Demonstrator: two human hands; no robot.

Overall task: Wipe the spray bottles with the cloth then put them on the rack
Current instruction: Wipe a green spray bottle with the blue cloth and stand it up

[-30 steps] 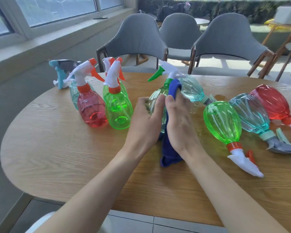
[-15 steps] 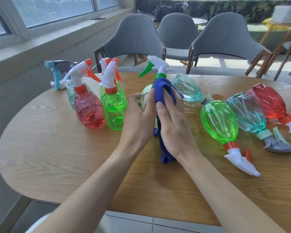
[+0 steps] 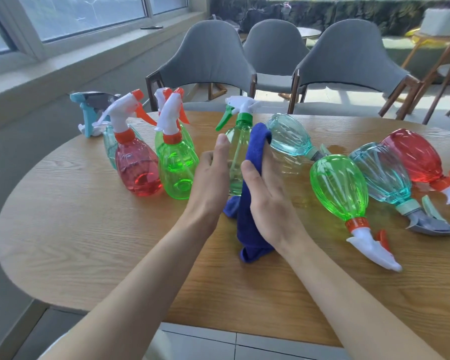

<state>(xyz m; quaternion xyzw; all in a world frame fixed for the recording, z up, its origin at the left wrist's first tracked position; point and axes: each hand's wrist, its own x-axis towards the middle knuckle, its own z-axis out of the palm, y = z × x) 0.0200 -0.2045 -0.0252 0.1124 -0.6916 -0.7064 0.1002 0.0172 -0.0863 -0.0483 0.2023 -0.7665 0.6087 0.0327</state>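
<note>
Blue cloth (image 3: 246, 219) shifted rightward, clear green-capped bottle (image 3: 238, 154) upright, uncovered

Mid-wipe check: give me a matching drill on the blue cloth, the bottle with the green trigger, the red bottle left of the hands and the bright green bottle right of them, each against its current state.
Things
1. blue cloth
2. green-trigger bottle
3. left red bottle
4. bright green bottle

States
A. lying on its side on the table
B. upright, gripped by the left hand
C. upright, untouched
D. pressed against a bottle by the right hand

Pairs: 1-D; 2-B; 3-C; 4-A
</note>
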